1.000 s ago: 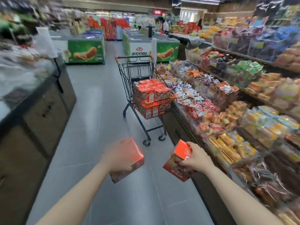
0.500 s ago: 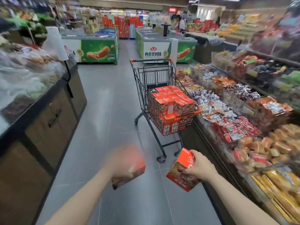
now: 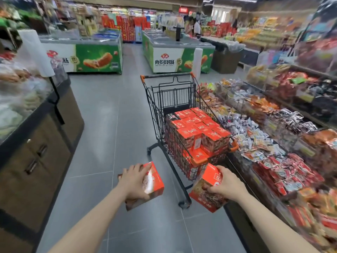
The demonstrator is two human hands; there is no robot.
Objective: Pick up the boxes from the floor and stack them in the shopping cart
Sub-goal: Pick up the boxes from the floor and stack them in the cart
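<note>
My left hand (image 3: 134, 181) grips an orange-red box (image 3: 152, 185) from above, fingers curled over its top. My right hand (image 3: 225, 185) holds a second orange-red box (image 3: 207, 195), tilted, by its upper end. Both boxes are carried in the air just short of the black wire shopping cart (image 3: 162, 99), which stands straight ahead in the aisle. The cart's basket holds several stacked orange-red boxes (image 3: 197, 128), filling its near half up to the rim. Its orange-capped handle is at the far end.
Snack display bins (image 3: 264, 132) run along the right, touching the cart's side. A dark counter with drawers (image 3: 36, 150) lines the left. Green chest freezers (image 3: 98, 57) stand across the aisle's far end, with people beyond them. Grey tiled floor (image 3: 109, 125) lies open left of the cart.
The view has closed in on the cart, which now looms much nearer. Both hands still carry their boxes and have come up close to the cart's near end.
</note>
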